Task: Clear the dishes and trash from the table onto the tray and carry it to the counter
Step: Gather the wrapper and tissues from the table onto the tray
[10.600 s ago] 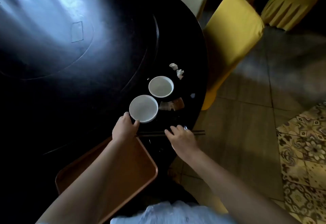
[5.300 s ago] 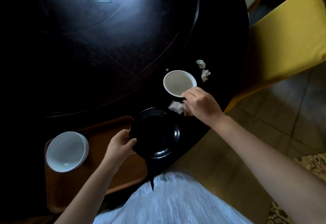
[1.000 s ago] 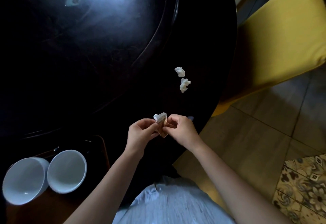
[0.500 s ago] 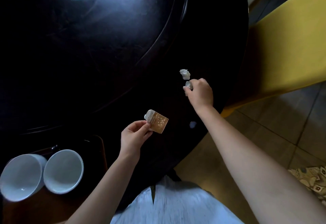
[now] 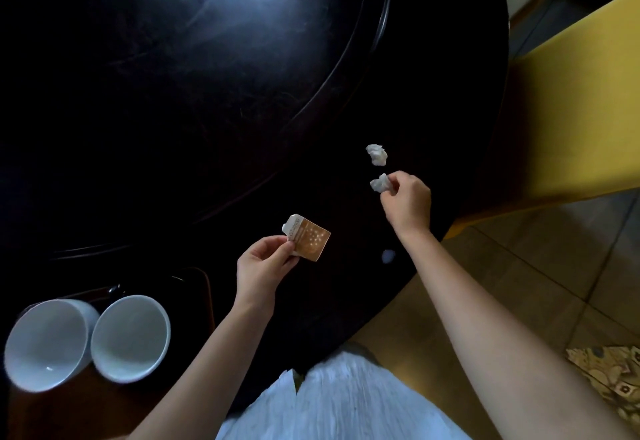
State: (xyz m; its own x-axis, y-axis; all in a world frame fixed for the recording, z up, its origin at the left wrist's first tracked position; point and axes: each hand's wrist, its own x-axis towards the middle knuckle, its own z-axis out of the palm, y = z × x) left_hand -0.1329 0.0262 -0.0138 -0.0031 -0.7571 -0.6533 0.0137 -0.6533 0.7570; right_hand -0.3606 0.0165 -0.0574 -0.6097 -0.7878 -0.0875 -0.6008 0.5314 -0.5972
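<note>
My left hand (image 5: 265,263) pinches a torn brown and white paper packet (image 5: 308,238) above the dark round table (image 5: 311,110). Further right, my right hand (image 5: 407,198) is closed on a crumpled white tissue (image 5: 380,183), lifted just off the table. A second crumpled tissue (image 5: 376,154) lies on the table just beyond it. At the lower left, two white bowls (image 5: 45,344) (image 5: 131,337) sit side by side on the brown tray (image 5: 86,405), with a dark dish (image 5: 187,280) barely visible behind them.
A small pale spot (image 5: 388,256) lies on the table near its edge between my arms. A yellow-covered chair (image 5: 571,120) stands close against the table on the right. Tiled floor (image 5: 554,283) and a patterned mat (image 5: 613,373) lie to the lower right.
My hands have parted: the left kept the packet, the right reached out and took hold of the nearer tissue and has lifted it. Both bowls stay on the tray.
</note>
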